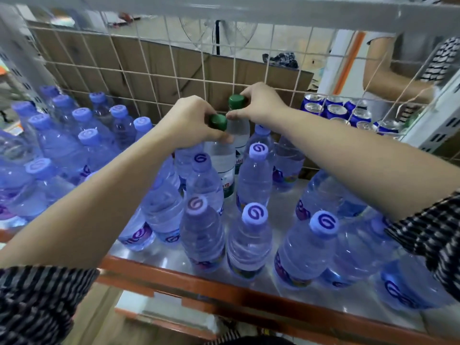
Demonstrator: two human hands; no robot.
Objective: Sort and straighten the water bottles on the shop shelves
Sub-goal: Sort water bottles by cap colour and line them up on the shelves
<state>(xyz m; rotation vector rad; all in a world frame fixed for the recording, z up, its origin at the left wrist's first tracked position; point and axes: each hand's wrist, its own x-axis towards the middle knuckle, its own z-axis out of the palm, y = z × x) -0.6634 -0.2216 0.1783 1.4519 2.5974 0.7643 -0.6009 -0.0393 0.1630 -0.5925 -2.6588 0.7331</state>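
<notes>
Both green-capped bottles are bang in the centre, a bit above the middle of the frame, close up against the wire mesh [174,78] at the back of the shelf [281,202]. Each one has a hand on it.

The nearer green-capped bottle [221,158] is under the left hand [196,120]. The fingers are curled down round the neck just behind the cap and the thumb is wrapped onto the bottle's shoulder, so it's a proper grip. The farther green-capped bottle [239,131] stands just behind it and slightly right. The right hand [261,104] comes over the top with fingers curled, pinching round its cap. The two hands are nearly knuckle to knuckle. I can't tell whether the bottles themselves actually touch.

Everything around them is purple-capped bottles [254,175]. There's a loose scatter across the lower middle and lower right, and a tighter bunch on the left side. Some of them sit right against the base of the green-capped pair.

Blue cans [336,112] are at the upper right, behind a mesh divider. The shelf's orange front edge [199,282] runs along the bottom, and there's cardboard [149,61] behind the mesh. Both forearms are bare, with checked sleeves [37,307] at the bottom corners.
</notes>
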